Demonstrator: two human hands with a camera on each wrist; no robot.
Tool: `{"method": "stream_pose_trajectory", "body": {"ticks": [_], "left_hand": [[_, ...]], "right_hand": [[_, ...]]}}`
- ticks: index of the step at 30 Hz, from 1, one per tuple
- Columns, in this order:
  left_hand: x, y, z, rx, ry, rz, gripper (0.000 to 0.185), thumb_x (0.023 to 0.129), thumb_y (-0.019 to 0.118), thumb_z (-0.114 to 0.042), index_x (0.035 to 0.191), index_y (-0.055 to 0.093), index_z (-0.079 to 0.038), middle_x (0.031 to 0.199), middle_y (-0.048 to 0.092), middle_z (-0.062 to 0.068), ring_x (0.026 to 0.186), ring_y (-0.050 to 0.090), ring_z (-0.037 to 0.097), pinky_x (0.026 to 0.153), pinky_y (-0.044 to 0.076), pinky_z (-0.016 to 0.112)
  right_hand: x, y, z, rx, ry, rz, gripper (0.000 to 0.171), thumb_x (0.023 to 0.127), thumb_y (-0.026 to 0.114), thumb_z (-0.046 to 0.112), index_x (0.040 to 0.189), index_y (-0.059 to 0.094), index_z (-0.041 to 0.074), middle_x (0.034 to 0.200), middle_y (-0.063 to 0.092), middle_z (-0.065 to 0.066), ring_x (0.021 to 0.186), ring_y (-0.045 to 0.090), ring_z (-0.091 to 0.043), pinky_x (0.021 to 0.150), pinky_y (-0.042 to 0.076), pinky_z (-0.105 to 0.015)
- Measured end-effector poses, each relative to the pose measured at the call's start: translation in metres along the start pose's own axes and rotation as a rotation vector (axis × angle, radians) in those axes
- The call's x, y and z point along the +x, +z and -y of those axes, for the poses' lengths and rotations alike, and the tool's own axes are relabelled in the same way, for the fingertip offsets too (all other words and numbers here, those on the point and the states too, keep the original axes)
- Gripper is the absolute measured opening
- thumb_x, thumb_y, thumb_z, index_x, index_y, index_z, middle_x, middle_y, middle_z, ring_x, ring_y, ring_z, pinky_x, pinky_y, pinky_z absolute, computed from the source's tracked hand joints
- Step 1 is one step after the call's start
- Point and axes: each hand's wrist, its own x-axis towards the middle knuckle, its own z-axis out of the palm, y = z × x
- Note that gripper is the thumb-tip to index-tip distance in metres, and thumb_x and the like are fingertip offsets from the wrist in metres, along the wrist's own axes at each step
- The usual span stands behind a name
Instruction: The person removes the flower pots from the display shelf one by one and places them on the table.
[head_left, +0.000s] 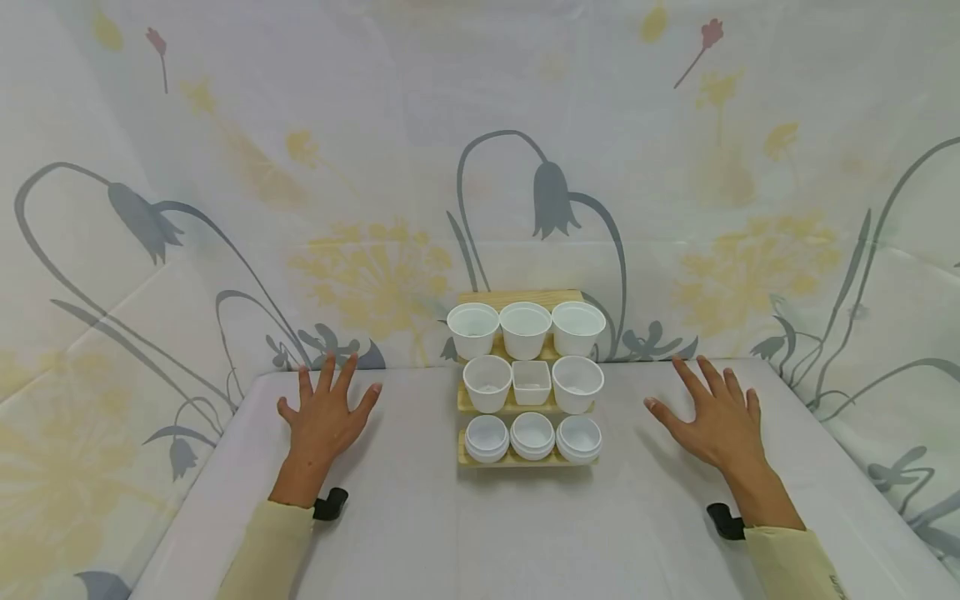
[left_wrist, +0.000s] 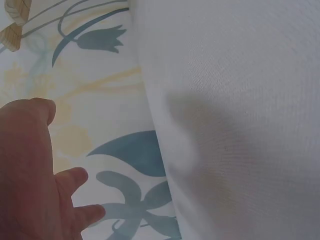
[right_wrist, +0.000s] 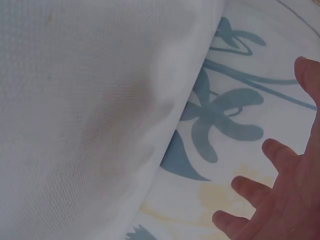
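Two bare hands laid flat on a table draped in white cloth [head_left: 480, 533], one on each side of a small three-step pale wooden rack [head_left: 519, 296]. Left hand [head_left: 324, 417] palm down, fingers straight and fanned, holding nothing; right hand [head_left: 716, 421] likewise spread and flat, empty. Both well apart from the rack, which stands between them near the table's far edge.

On the rack, white plastic tubs in three rows: three round cups on the top step [head_left: 525, 329]; two round cups flanking one small square tub [head_left: 532, 382] on the middle step; three low, wide round pots [head_left: 533, 435] on the bottom step. Contents hard to make out, possibly empty. Most of the wood hidden behind the tubs, only the step fronts and top back edge showing.

Behind, a pale backdrop sheet printed with grey bellflowers and yellow dandelions [head_left: 375, 275].

Small black clip-like pieces at each wrist [head_left: 330, 504], partly tucked under cream sleeves [head_left: 262, 554]; shape unclear.

Wrist views mostly white cloth and printed sheet, slightly blurred: only fingertips and part of the left hand [left_wrist: 30, 175] in frame, and part of the right hand [right_wrist: 280, 200], both cut off at the frame edge. Rack out of both wrist views.
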Motion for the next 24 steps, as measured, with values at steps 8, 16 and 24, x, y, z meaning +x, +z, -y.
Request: {"method": "stream_pose_trajectory", "body": {"ticks": [8, 16, 24], "left_hand": [[0.001, 0.001, -0.001, 0.018, -0.009, -0.014, 0.08, 0.107, 0.039, -0.069, 0.169, 0.029, -0.02, 0.174, 0.019, 0.021, 0.157, 0.005, 0.058, 0.107, 0.015, 0.088], [0.001, 0.002, -0.005, -0.006, 0.018, -0.061, 0.076, 0.108, 0.039, -0.067, 0.166, 0.036, -0.017, 0.17, 0.03, 0.02, 0.155, 0.022, 0.051, 0.107, 0.029, 0.08], [0.0, 0.005, -0.008, -0.075, 0.06, -0.139, 0.069, 0.108, 0.049, -0.059, 0.159, 0.047, -0.011, 0.161, 0.045, 0.021, 0.15, 0.037, 0.046, 0.106, 0.035, 0.077]], "right_hand": [[0.003, 0.001, -0.001, -0.008, -0.061, -0.065, 0.086, 0.096, 0.066, 0.064, 0.161, 0.043, 0.012, 0.16, 0.04, -0.031, 0.143, 0.034, -0.062, 0.108, 0.02, -0.083], [0.003, -0.004, 0.003, 0.006, -0.089, -0.082, 0.083, 0.096, 0.068, 0.061, 0.158, 0.047, 0.009, 0.156, 0.045, -0.032, 0.137, 0.043, -0.058, 0.107, 0.024, -0.081], [0.003, -0.008, 0.011, 0.058, -0.144, -0.056, 0.076, 0.096, 0.072, 0.053, 0.155, 0.05, 0.01, 0.155, 0.046, -0.03, 0.134, 0.046, -0.059, 0.106, 0.026, -0.081]]}}
